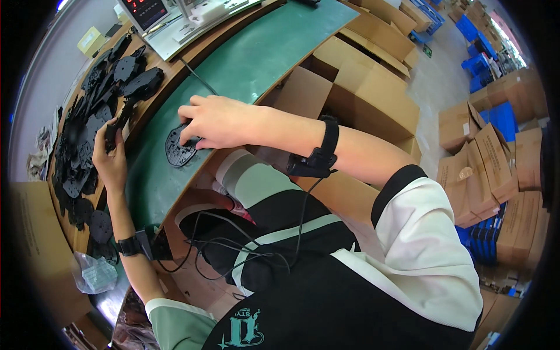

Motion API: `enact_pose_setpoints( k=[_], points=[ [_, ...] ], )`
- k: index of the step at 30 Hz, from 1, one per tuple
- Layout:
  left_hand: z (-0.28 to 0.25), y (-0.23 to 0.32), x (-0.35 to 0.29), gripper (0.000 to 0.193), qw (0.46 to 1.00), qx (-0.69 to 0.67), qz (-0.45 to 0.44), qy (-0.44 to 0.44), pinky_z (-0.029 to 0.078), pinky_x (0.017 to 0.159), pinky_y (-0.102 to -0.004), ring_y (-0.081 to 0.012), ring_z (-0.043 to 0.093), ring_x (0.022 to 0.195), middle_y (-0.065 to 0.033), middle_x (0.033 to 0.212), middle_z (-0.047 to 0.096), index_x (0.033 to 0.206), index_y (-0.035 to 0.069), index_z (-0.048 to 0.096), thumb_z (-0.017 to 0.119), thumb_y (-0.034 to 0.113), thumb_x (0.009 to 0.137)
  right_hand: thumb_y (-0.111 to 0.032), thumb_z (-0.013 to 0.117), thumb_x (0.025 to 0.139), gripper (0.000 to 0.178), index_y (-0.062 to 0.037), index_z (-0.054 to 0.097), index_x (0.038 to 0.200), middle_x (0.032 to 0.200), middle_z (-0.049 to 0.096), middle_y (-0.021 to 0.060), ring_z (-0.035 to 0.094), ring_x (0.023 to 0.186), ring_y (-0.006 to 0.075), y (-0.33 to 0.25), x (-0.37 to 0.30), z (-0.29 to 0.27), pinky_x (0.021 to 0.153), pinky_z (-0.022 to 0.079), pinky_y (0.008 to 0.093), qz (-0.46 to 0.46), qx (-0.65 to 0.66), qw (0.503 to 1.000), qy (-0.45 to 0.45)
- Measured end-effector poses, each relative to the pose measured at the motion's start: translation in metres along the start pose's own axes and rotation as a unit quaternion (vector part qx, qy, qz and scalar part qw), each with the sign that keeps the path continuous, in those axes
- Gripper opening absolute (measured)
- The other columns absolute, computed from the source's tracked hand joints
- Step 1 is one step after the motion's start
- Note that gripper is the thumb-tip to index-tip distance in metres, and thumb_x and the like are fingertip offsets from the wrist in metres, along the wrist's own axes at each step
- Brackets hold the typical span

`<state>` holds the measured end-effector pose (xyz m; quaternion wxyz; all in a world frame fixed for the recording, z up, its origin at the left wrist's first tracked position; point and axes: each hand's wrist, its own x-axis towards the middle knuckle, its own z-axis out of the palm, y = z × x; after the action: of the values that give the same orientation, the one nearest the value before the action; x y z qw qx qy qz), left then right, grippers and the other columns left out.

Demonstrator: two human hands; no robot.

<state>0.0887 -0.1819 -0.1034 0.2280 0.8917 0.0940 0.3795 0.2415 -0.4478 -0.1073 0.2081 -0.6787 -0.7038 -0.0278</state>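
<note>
A flat, rounded black plastic part (178, 153) lies on the green bench top (153, 178). My right hand (219, 121) reaches over it from the right, fingers bent down onto its upper and right edge and thumb at its near side. My left hand (111, 160) is raised at the edge of the pile, with thumb and fingers pinching another black plastic part (124, 114). Beside it a heap of black plastic parts (79, 134) spreads along the wooden shelf. The fingers hide some of both held parts.
A device with a red lit display (146, 13) stands on a white base at the far end; its cable (198, 77) runs onto the bench. Open cardboard boxes (367, 81) sit along the bench's right side. A clear plastic bag (96, 274) lies at the near left.
</note>
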Motion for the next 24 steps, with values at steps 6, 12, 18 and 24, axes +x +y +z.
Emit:
enact_pose_setpoints(
  k=[6, 12, 18, 24],
  points=[
    [0.000, 0.005, 0.001, 0.024, 1.000, -0.006, 0.007, 0.002, 0.048, 0.076, -0.0237, -0.0076, 0.058, 0.084, -0.0045, 0.098, 0.066, 0.118, 0.003, 0.064, 0.063, 0.003, 0.094, -0.022, 0.076, 0.081, 0.027, -0.0204, 0.073, 0.108, 0.110, 0.058, 0.0055, 0.055, 0.104, 0.0273, 0.003, 0.003, -0.004, 0.089, 0.051, 0.0390, 0.001, 0.019, 1.000, -0.008],
    [-0.003, 0.000, 0.001, 0.024, 1.000, -0.017, -0.010, -0.003, 0.047, 0.080, -0.0245, -0.0095, 0.060, 0.087, -0.0052, 0.099, 0.066, 0.118, 0.002, 0.063, 0.063, 0.002, 0.094, -0.021, 0.078, 0.078, 0.042, -0.0134, 0.069, 0.118, 0.119, 0.054, 0.0111, 0.052, 0.112, 0.0292, -0.005, -0.003, -0.009, 0.096, 0.048, 0.0392, -0.004, 0.052, 0.998, -0.034],
    [-0.002, 0.001, 0.001, 0.025, 1.000, -0.009, -0.001, 0.001, 0.047, 0.081, -0.0255, -0.0112, 0.061, 0.088, -0.0064, 0.099, 0.066, 0.117, 0.002, 0.063, 0.063, 0.001, 0.092, -0.013, 0.083, 0.069, 0.054, -0.0092, 0.065, 0.120, 0.121, 0.052, 0.0113, 0.052, 0.113, 0.0294, -0.016, -0.018, -0.008, 0.094, 0.050, 0.0396, -0.012, 0.068, 0.997, -0.033],
    [-0.009, 0.009, 0.001, 0.024, 1.000, -0.013, 0.019, 0.013, 0.048, 0.083, -0.0263, -0.0128, 0.062, 0.090, -0.0084, 0.097, 0.066, 0.115, 0.001, 0.063, 0.063, -0.001, 0.091, -0.004, 0.074, 0.068, 0.037, -0.0118, 0.069, 0.104, 0.106, 0.057, 0.0055, 0.055, 0.104, 0.0257, -0.019, -0.023, -0.008, 0.086, 0.050, 0.0388, -0.028, 0.025, 0.999, 0.027]
  ],
)
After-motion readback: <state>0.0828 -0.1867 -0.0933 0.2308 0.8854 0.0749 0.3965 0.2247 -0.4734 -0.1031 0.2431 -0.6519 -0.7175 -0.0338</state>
